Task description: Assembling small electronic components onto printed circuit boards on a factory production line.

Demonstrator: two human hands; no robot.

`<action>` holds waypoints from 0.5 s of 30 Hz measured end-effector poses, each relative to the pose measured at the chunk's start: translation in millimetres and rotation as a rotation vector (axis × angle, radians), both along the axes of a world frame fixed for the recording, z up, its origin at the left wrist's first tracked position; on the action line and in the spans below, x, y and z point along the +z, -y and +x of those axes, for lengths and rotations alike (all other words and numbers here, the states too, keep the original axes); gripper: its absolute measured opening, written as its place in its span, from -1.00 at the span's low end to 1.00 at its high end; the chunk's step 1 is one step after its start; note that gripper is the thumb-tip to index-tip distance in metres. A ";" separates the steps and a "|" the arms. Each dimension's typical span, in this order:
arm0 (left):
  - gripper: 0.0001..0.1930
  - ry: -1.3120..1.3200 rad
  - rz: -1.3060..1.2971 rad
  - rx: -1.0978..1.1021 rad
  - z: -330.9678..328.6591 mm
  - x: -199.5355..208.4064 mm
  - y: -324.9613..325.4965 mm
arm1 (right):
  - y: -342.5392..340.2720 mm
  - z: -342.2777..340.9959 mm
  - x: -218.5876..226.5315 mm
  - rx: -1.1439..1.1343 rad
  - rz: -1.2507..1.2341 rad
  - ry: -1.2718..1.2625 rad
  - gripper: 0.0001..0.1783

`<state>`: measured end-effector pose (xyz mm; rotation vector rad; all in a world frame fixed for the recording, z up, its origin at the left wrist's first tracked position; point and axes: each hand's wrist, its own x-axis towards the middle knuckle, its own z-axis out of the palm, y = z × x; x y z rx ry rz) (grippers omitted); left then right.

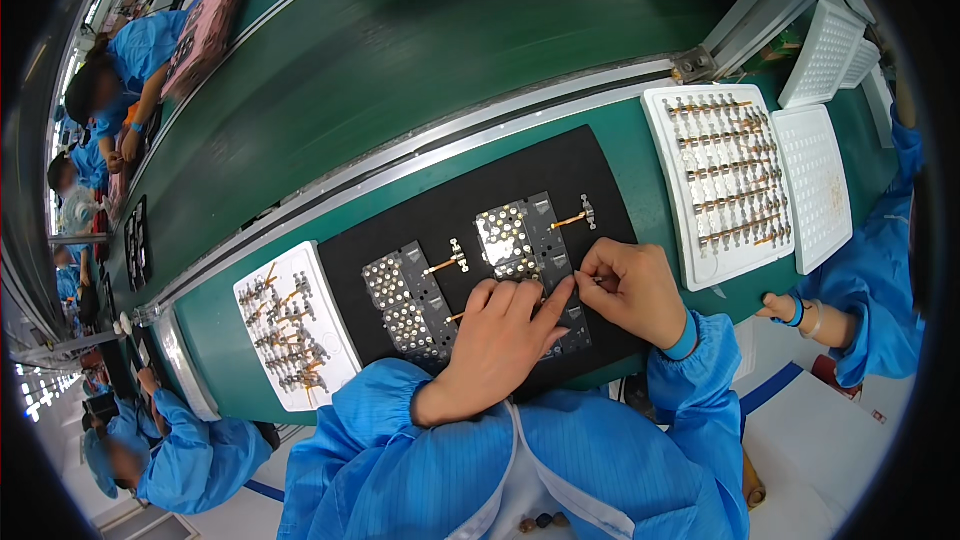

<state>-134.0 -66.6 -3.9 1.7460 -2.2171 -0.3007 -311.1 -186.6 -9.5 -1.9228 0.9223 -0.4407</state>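
My left hand (500, 335) rests palm down over the lower part of a dark flat panel (545, 230) with rows of shiny round spots. Its fingers are stretched out, the index fingertip close to my right hand. My right hand (635, 290) pinches at the panel's right edge; what sits between thumb and finger is too small to make out. A second dark spotted panel (405, 305) lies to the left. From each panel's right side sticks a thin orange flex strip with a metal end, one strip (447, 265) on the left and another strip (573, 220) on the right.
Both panels lie on a black mat (375, 235). A white tray (335, 315) of loose flex parts stands left; another white tray (660, 140) with neat rows stands right, beside an unfilled tray (830, 200). Beyond a metal rail runs a green conveyor belt (450, 50). Co-workers sit left and right.
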 end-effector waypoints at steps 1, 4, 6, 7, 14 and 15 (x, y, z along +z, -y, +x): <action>-0.36 0.013 0.003 0.007 0.4 -0.8 -0.6 | -0.3 0.6 -2.8 0.001 -0.016 0.005 -0.86; -0.37 0.021 -0.016 0.020 2.9 -3.1 -1.7 | 1.1 4.3 -1.1 -0.002 -0.004 0.015 -0.83; -0.36 0.022 -0.012 0.033 2.3 -5.7 -2.1 | 3.5 2.0 -8.1 0.006 0.031 0.050 -0.70; -0.36 0.020 -0.007 0.038 1.5 -5.7 -2.7 | 5.8 -0.9 -5.6 0.003 0.062 0.058 -0.65; -0.38 -0.074 -0.057 0.037 0.8 -6.2 -6.8 | 3.9 -7.7 -10.4 -0.116 0.302 0.176 -0.49; -0.37 -0.112 -0.064 0.058 7.4 -1.2 -12.2 | 5.6 -7.8 -11.6 -0.088 0.298 0.161 -0.51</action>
